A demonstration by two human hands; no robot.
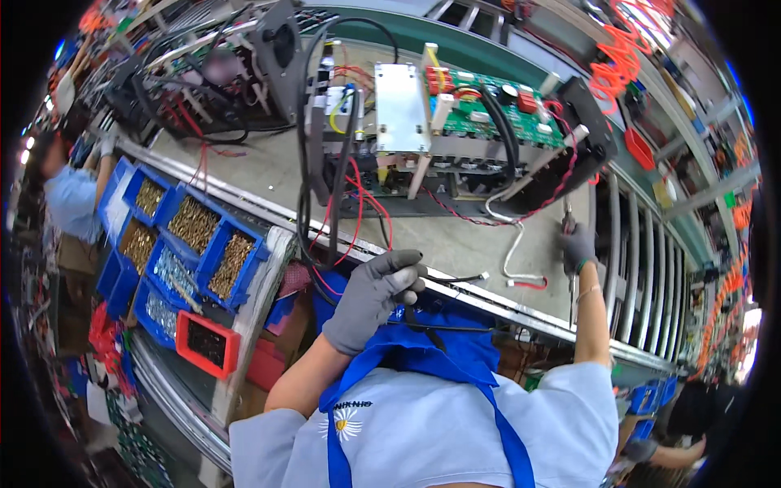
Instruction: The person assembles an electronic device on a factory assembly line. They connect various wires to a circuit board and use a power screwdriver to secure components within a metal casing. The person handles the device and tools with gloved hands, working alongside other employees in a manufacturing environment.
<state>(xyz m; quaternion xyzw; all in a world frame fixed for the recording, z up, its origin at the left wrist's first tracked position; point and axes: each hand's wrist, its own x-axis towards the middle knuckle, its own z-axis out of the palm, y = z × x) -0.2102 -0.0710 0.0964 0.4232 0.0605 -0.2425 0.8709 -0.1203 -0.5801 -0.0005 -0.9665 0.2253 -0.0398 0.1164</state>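
My left hand (376,299), in a grey glove, is at the bench's near edge with fingertips pinched together. What they hold, if anything, is too small to make out. Beside those fingertips lies a black cable (455,280) ending in a white connector. At the right, my gloved right hand (578,247) is closed around a slim screwdriver-like tool (568,216) standing on the bench surface. Before me sits an opened electronic unit with a green circuit board (508,114), a silver metal plate (402,107) and a black end panel (573,154). Red wires (362,199) and a white cable (514,244) hang from it.
Blue bins (232,264) of small screws and a red bin (207,345) stand at the left. A second opened unit (220,81) is farther left. Metal rollers (643,268) run along the right, under a coiled orange hose (610,77). Another person's sleeve (73,195) shows far left.
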